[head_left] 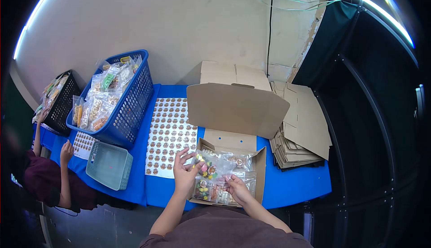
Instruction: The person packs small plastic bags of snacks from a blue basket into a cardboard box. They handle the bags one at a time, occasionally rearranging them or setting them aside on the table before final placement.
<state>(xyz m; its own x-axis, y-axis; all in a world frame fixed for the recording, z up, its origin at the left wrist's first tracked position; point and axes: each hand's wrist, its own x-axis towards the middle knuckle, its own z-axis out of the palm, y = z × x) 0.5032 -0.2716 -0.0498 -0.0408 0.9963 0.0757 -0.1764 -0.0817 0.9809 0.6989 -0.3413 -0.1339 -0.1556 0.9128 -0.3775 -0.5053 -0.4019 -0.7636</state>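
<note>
A clear plastic bag of colourful candies (pixel 207 170) is held above the open cardboard box (pixel 260 169). My left hand (pixel 183 175) grips the bag's left side, fingers curled round it. At the bag's lower right, my right hand (pixel 239 189) pinches the clear plastic edge. Inside the box lie several other clear bags, among them a bag of dark and coloured candies (pixel 203 189) and a bag of white pieces (pixel 224 196). The held bag partly hides them. The box's lid (pixel 238 109) stands raised at the back.
A sheet of round stickers (pixel 168 136) lies left of the box. Further left stand a blue basket (pixel 134 109) full of bags and a teal tray (pixel 110 165). Flattened cartons (pixel 310 122) are stacked on the right. A co-worker's hand (pixel 66 153) is beside the tray, near a black basket (pixel 65 109).
</note>
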